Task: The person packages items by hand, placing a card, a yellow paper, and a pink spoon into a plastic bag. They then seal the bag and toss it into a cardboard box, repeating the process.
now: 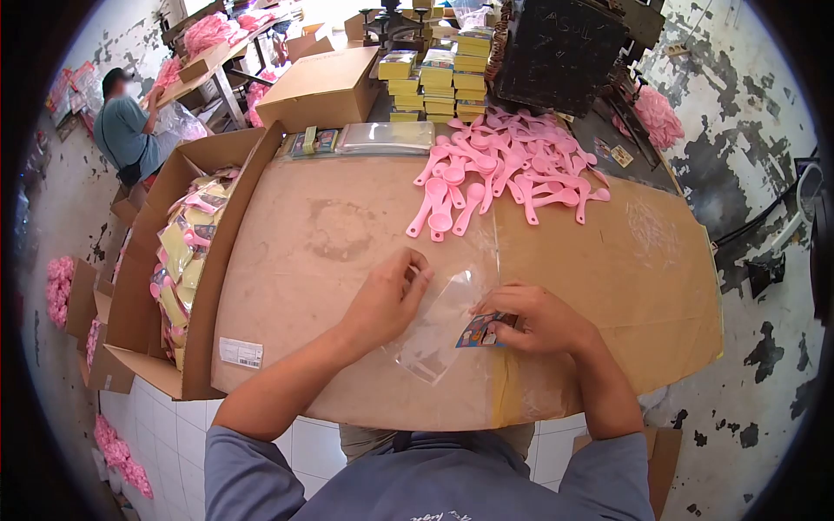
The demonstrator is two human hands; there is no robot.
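Observation:
My right hand (pixel 539 319) is closed on a small printed card (pixel 483 332), whose blue patterned face shows below the fingers. A clear plastic bag (pixel 434 343) lies on the cardboard-covered table (pixel 304 286) between my hands, its right side beside the card. Just left of the bag is my left hand (pixel 391 291), fingers curled and thumb near the fingertips; whether anything thin is between them is hidden. Beyond my hands spreads a heap of pink plastic spoons (pixel 512 161).
An open carton (pixel 195 260) of packed bags stands left. At the back are a closed box (pixel 319 85), clear bags (pixel 385 137), stacked yellow-edged cards (pixel 437 80) and a black box (pixel 560 52). A person (pixel 135 130) sits far left.

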